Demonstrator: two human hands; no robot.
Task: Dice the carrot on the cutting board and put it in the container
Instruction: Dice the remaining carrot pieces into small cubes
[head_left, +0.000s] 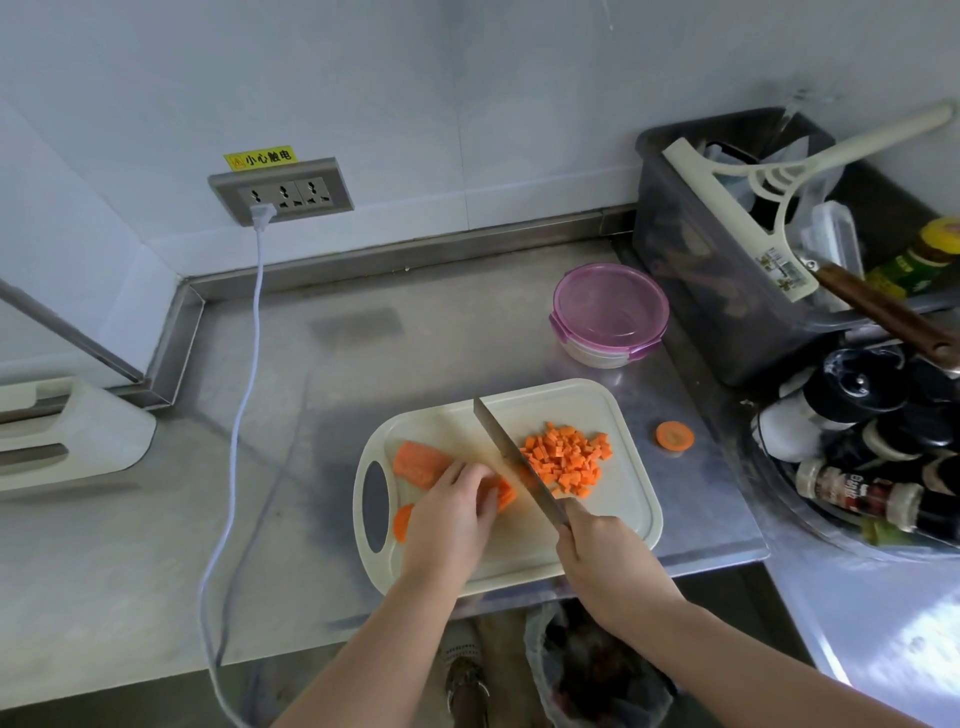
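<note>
A cream cutting board (613, 519) lies near the counter's front edge. On it my left hand (452, 514) presses down on a bundle of carrot strips (504, 493), fingers curled over them. A larger carrot chunk (418, 462) lies just beyond that hand, and a carrot slice (401, 522) sits by the board's handle hole. My right hand (602, 556) grips the handle of a knife (514, 457), whose blade stands between the strips and a pile of diced carrot (566, 460). The round container with a pink lid (610, 312) sits behind the board, closed.
A carrot end slice (674, 435) lies on the steel counter right of the board. A dark bin (727, 249) with a squeegee stands at the back right, spice bottles (872, 457) at the right. A white cable (244, 395) hangs from the wall socket (283, 192).
</note>
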